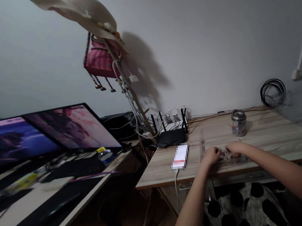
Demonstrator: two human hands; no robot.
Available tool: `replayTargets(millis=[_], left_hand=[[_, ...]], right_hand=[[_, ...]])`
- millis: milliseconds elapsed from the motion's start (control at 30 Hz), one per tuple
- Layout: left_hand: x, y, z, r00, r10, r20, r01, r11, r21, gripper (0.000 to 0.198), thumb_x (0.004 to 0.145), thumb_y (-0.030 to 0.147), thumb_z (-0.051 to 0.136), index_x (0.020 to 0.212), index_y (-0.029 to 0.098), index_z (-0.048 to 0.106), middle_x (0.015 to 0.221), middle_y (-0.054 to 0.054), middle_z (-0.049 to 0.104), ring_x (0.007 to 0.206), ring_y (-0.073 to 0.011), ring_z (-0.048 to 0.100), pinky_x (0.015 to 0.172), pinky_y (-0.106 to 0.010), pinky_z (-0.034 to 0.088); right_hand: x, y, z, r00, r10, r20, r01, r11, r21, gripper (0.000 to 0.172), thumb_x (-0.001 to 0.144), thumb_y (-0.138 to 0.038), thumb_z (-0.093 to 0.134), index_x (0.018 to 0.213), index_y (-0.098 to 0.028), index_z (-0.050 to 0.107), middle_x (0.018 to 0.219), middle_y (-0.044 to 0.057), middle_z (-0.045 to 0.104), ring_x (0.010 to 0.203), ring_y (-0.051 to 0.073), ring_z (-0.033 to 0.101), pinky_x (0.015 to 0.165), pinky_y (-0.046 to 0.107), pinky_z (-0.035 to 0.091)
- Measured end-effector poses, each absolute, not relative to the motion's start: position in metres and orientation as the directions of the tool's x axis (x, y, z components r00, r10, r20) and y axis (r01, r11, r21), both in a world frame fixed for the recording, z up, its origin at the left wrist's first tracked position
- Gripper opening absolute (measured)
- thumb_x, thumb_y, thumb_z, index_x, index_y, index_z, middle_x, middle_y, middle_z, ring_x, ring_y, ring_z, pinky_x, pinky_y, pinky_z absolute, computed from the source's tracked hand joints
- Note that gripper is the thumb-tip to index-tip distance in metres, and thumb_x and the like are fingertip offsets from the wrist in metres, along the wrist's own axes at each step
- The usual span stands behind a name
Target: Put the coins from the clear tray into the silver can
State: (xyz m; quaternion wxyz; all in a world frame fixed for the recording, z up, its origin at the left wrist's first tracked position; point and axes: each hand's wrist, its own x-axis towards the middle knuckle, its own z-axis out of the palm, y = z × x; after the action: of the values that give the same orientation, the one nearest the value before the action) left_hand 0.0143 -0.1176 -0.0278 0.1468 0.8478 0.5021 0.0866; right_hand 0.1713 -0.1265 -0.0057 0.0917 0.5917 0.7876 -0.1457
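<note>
On a pale wood-grain tabletop [259,132], silver metal tin [239,122] beyond the fingers, the clenched left hand [211,155] and curled right hand [234,148], grip unclear, flank small brownish round coins [223,155] between them, seemingly hard, thin, slippery, best pinched by rims.

The person's 2 hands rest close together on the wooden table [260,135]. The left hand [211,156] is curled, and the right hand [234,148] lies over small brownish coin-like pieces [223,154]; the grip is too blurred to judge. A metal tin [239,122] stands behind them. A phone [180,156] on a cable lies just left, with a black router [171,136] beyond it. A monitor [73,127] glows at far left.
</note>
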Motion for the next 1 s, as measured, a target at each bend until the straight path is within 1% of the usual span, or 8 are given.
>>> replayTargets(millis=[233, 500, 633, 733, 800, 900, 967, 1000], left_hand=[[0.013, -0.118, -0.026, 0.473, 0.881, 0.019, 0.811, -0.444, 0.381, 0.034, 0.082, 0.032, 0.037, 0.087, 0.014, 0.065, 0.089, -0.010, 0.066, 0.080, -0.0158, 0.058, 0.068, -0.023, 0.038], [0.012, -0.114, -0.031, 0.474, 0.880, 0.044, 0.782, -0.443, 0.439, 0.033, 0.080, 0.032, 0.038, 0.084, 0.014, 0.065, 0.083, -0.009, 0.066, 0.076, -0.0158, 0.058, 0.066, -0.023, 0.039], [0.012, -0.113, -0.033, 0.424, 0.905, 0.037, 0.703, -0.355, 0.617, 0.026, 0.075, 0.029, 0.044, 0.073, 0.013, 0.064, 0.074, -0.007, 0.065, 0.075, -0.0164, 0.056, 0.068, -0.025, 0.039], [0.011, -0.108, -0.032, 0.311, 0.950, -0.036, 0.482, -0.125, 0.867, 0.020, 0.073, 0.025, 0.047, 0.070, 0.012, 0.062, 0.073, -0.006, 0.063, 0.079, -0.0166, 0.055, 0.072, -0.026, 0.041], [0.011, -0.104, -0.029, 0.258, 0.963, -0.081, 0.343, -0.013, 0.939, 0.025, 0.078, 0.024, 0.039, 0.079, 0.011, 0.061, 0.081, -0.007, 0.063, 0.081, -0.0156, 0.056, 0.073, -0.026, 0.043], [0.012, -0.103, -0.024, 0.268, 0.956, -0.122, 0.209, 0.066, 0.976, 0.036, 0.084, 0.023, 0.024, 0.090, 0.012, 0.057, 0.089, -0.009, 0.062, 0.081, -0.0136, 0.058, 0.072, -0.027, 0.046], [0.013, -0.106, -0.020, 0.269, 0.943, -0.195, -0.121, 0.234, 0.965, 0.035, 0.085, 0.021, 0.023, 0.089, 0.012, 0.056, 0.084, -0.010, 0.062, 0.078, -0.0137, 0.060, 0.071, -0.029, 0.048], [0.013, -0.109, -0.019, 0.269, 0.934, -0.237, -0.343, 0.323, 0.882, 0.032, 0.084, 0.019, 0.025, 0.087, 0.012, 0.056, 0.081, -0.009, 0.061, 0.076, -0.0140, 0.060, 0.070, -0.030, 0.049]], right_hand=[[0.178, -0.126, -0.002, -0.249, 0.865, -0.436, 0.966, 0.257, -0.042, 0.013, 0.045, -0.006, 0.065, 0.052, -0.017, 0.060, 0.069, 0.007, 0.065, 0.077, 0.022, 0.058, 0.068, 0.029, 0.041], [0.180, -0.122, -0.008, -0.214, 0.822, -0.528, 0.977, 0.189, -0.101, 0.010, 0.047, -0.008, 0.063, 0.047, -0.016, 0.058, 0.051, 0.002, 0.058, 0.062, 0.018, 0.057, 0.061, 0.029, 0.043], [0.185, -0.120, -0.007, -0.196, 0.808, -0.556, 0.979, 0.130, -0.157, 0.009, 0.044, -0.012, 0.067, 0.047, -0.015, 0.058, 0.048, 0.002, 0.057, 0.056, 0.017, 0.056, 0.057, 0.030, 0.044], [0.184, -0.115, -0.003, -0.204, 0.832, -0.517, 0.966, 0.087, -0.242, 0.012, 0.045, -0.016, 0.069, 0.054, -0.013, 0.061, 0.050, 0.002, 0.058, 0.049, 0.014, 0.054, 0.052, 0.027, 0.044], [0.176, -0.109, 0.002, -0.219, 0.880, -0.420, 0.941, 0.078, -0.329, 0.014, 0.051, -0.016, 0.067, 0.064, -0.013, 0.063, 0.054, 0.001, 0.060, 0.047, 0.012, 0.053, 0.050, 0.024, 0.043], [0.153, -0.098, 0.010, -0.260, 0.937, -0.235, 0.874, 0.124, -0.470, 0.020, 0.061, -0.017, 0.060, 0.080, -0.013, 0.064, 0.063, 0.002, 0.064, 0.051, 0.010, 0.055, 0.050, 0.019, 0.042], [0.137, -0.091, 0.014, -0.290, 0.949, -0.123, 0.825, 0.182, -0.536, 0.021, 0.066, -0.020, 0.056, 0.085, -0.013, 0.065, 0.071, 0.003, 0.066, 0.058, 0.010, 0.057, 0.053, 0.018, 0.043], [0.131, -0.088, 0.016, -0.297, 0.952, -0.071, 0.805, 0.210, -0.555, 0.023, 0.069, -0.022, 0.054, 0.088, -0.013, 0.064, 0.076, 0.004, 0.067, 0.062, 0.011, 0.058, 0.056, 0.018, 0.043]])
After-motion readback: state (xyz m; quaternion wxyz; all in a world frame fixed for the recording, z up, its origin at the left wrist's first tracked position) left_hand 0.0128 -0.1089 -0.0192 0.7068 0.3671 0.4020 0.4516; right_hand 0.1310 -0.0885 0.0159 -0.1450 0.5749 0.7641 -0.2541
